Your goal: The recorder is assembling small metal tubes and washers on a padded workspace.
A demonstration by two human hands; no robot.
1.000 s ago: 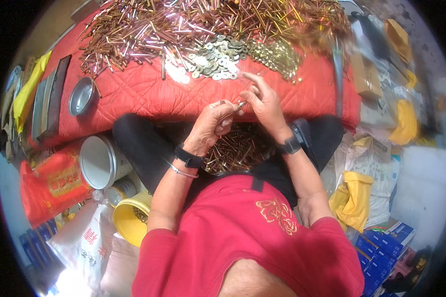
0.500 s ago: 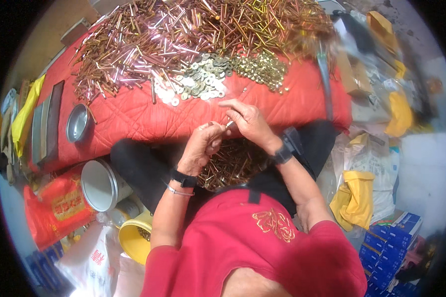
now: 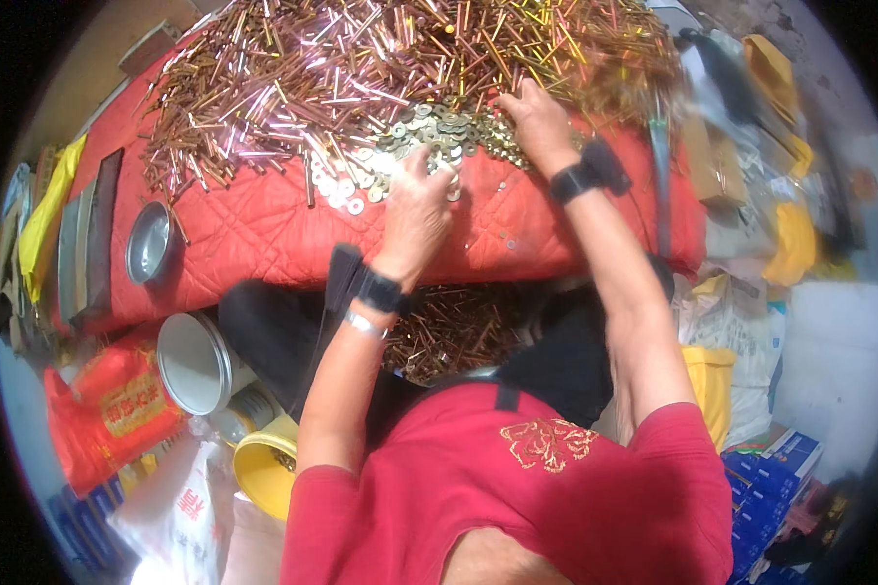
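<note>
My left hand [image 3: 417,216] is at the near side of a pile of flat round washers [image 3: 422,129], thumb and forefinger apart over them. Part of that pile is hidden under the fingers. My right hand [image 3: 544,132] reaches farther out, to the small brass-coloured nuts [image 3: 495,139], beside the edge of a large heap of thin copper-coloured metal rods [image 3: 293,88]. Its fingers are spread, and I see nothing held in them. All three piles lie on a red quilted cover [image 3: 254,229].
A metal bowl [image 3: 152,244] stands on the cover's left. Between my legs lie more rods [image 3: 449,336]. A grey-white bucket [image 3: 190,363] and a yellow bucket [image 3: 259,468] are lower left. Blue boxes [image 3: 766,497] are stacked lower right.
My hands were together over my lap, fingers closed around a small pale piece. They have separated and moved forward, left to the washers, right to the nuts. The piece is no longer visible.
</note>
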